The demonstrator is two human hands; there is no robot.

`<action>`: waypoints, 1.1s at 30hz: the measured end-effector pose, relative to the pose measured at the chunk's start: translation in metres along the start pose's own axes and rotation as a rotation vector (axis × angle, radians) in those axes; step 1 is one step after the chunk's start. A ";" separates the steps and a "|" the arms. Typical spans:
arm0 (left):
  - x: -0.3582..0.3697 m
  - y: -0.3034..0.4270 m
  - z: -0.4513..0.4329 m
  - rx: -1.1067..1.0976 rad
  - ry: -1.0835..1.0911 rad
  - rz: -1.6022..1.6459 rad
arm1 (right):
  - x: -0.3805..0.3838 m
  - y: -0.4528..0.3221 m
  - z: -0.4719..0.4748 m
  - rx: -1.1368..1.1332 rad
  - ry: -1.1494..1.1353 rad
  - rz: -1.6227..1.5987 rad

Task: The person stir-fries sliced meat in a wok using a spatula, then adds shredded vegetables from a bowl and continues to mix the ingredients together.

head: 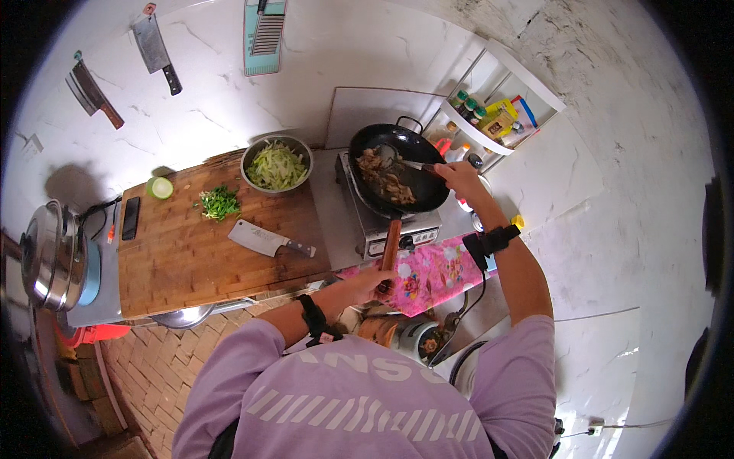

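Note:
My left hand [371, 286] grips the wooden handle [392, 244] of a black wok [427, 186] that sits on a gas stove [375, 232]. In my right hand [459, 179] is a metal ladle [388, 154], its bowl down in the wok among browned pieces of food [397, 189] that look like meat. A steel bowl of pale green shredded vegetable [276, 166] stands left of the stove. Beside it, on a wooden cutting board [172, 258], lie chopped green herbs [220, 202], a cleaver [258, 238] and a cut piece of green vegetable [160, 187].
A phone [131, 218] lies at the board's left end, near stacked steel pots [54, 258]. Right of the wok, a white corner rack [481, 127] holds spice bottles and packets. Two knives [155, 46] and a grater [265, 37] hang on the wall. Pink floral cloth [424, 278] hangs before the stove.

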State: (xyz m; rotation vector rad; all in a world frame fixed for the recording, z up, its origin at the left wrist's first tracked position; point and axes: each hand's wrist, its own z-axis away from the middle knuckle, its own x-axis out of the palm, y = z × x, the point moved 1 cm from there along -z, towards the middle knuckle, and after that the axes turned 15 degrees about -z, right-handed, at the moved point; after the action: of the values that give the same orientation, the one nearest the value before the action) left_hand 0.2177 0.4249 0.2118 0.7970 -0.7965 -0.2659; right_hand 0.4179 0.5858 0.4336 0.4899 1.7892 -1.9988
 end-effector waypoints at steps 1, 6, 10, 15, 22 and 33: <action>-0.001 0.003 -0.001 -0.001 -0.044 -0.007 | 0.005 -0.004 -0.001 -0.014 -0.002 0.005; -0.002 0.018 -0.001 -0.060 0.012 -0.016 | 0.022 0.000 -0.012 -0.113 0.030 0.293; -0.003 0.022 0.002 -0.062 -0.022 -0.041 | 0.006 0.005 -0.014 -0.097 0.080 0.500; -0.005 0.025 -0.002 -0.065 -0.058 0.010 | -0.056 -0.012 0.002 0.058 0.025 0.436; -0.004 0.025 -0.007 0.015 -0.065 0.042 | -0.075 0.010 0.008 0.686 0.046 -0.139; -0.003 0.017 -0.015 0.020 -0.031 0.065 | -0.021 0.002 -0.021 0.304 0.052 -0.179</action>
State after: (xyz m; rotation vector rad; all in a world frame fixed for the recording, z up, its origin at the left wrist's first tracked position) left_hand 0.2257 0.4463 0.2165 0.7860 -0.8541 -0.2133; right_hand 0.4361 0.6080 0.4403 0.4909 1.6137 -2.4211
